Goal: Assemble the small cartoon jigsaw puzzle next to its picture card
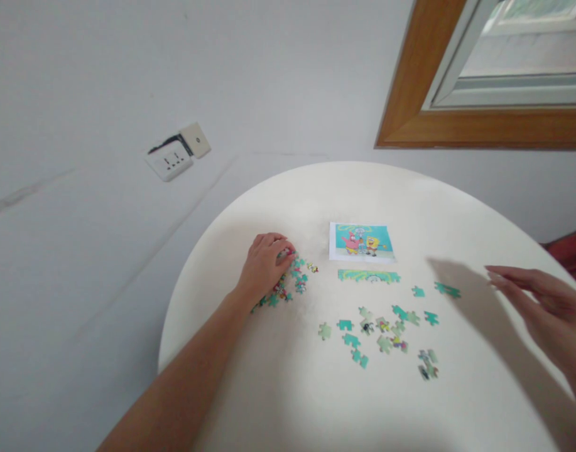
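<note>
My left hand point(267, 262) rests at the left side of a heap of loose jigsaw puzzle pieces point(297, 273). Its fingers curl down around some pieces, with a bit of red and white showing between thumb and fingers. Over the right part of the table hovers my right hand point(546, 307), fingers stretched to the left, fingertips close together, nothing visible between them. Near it lie a joined pair of teal pieces point(447, 290) and a single teal piece point(418, 291). A joined teal strip point(369, 276) lies below the printed cartoon picture point(363, 242).
Several scattered pieces point(384, 326) lie spread across the near middle of the round white table point(278, 383). A small joined cluster point(428, 365) sits to their right. Behind the table are a wall with a socket point(171, 160) and a wood-framed window point(410, 125).
</note>
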Tool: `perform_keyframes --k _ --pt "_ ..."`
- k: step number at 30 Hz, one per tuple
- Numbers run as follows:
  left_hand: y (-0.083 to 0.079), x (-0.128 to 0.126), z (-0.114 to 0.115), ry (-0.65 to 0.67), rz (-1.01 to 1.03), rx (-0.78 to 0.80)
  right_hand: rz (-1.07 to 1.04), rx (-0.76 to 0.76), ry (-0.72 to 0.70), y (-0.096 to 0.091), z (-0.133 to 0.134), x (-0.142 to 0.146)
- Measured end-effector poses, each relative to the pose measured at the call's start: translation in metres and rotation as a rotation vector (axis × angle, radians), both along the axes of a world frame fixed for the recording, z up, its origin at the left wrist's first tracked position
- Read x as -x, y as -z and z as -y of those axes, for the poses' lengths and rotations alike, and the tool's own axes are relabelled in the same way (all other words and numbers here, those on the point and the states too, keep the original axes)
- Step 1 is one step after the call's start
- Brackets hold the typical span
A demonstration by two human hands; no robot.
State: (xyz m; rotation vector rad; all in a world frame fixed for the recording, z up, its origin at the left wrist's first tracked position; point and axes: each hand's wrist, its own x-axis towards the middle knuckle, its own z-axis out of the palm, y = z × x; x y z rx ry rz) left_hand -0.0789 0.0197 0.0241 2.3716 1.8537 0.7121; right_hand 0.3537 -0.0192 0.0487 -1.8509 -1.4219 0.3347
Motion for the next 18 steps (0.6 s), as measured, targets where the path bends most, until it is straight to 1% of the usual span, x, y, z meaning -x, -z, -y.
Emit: perform_keyframes --k 7,13,18 --pt "0.0046 0.0054 -0.0049 -0.014 0.031 -0.009 -0.002 -0.015 -0.011 0.0022 -0.0001 -0.0015" --pt "0.0041 0.0087 -0.005 -0.07 -0.011 -0.015 0.023 -0.001 -0.04 0.0025 -0.0006 -0.003" --pt "0.0063 0.0072 -0.0047 -0.062 -0.025 -0.006 0.021 -0.017 -0.043 0.0061 -0.002 -0.0043"
